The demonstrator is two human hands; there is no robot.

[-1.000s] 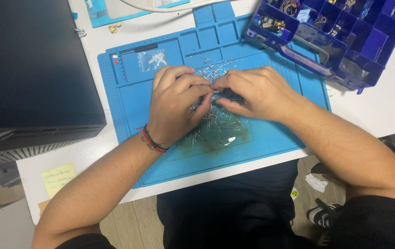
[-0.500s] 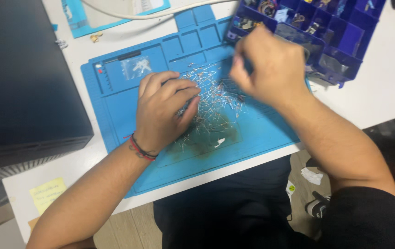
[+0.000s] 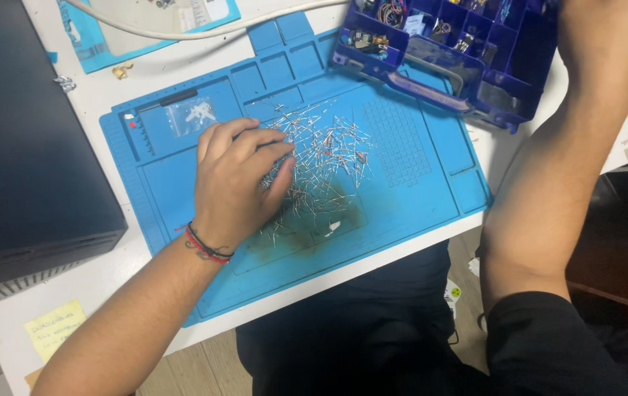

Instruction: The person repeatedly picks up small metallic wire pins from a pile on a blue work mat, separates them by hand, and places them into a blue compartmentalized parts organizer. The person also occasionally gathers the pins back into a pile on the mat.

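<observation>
My left hand [image 3: 233, 183] lies palm down on a blue work mat [image 3: 416, 191], fingers loosely bent, fingertips and thumb touching the left edge of a scattered pile of small wire-legged components [image 3: 329, 158]. It wears red and black wrist bands [image 3: 208, 249]. My right hand [image 3: 607, 29] is raised at the top right over a dark blue compartment box [image 3: 431, 73] that holds small parts. Its fingers are cut off by the frame edge, so what it holds is hidden.
A large black case [image 3: 28, 147] stands on the white table to the left of the mat. A small clear bag [image 3: 195, 114] lies in a mat tray. A white cable [image 3: 182, 31] runs along the back. A yellow sticky note [image 3: 54, 328] sits near the front left corner.
My right hand has left the pile and moved up and right to the compartment box. My left hand has stayed on the pile.
</observation>
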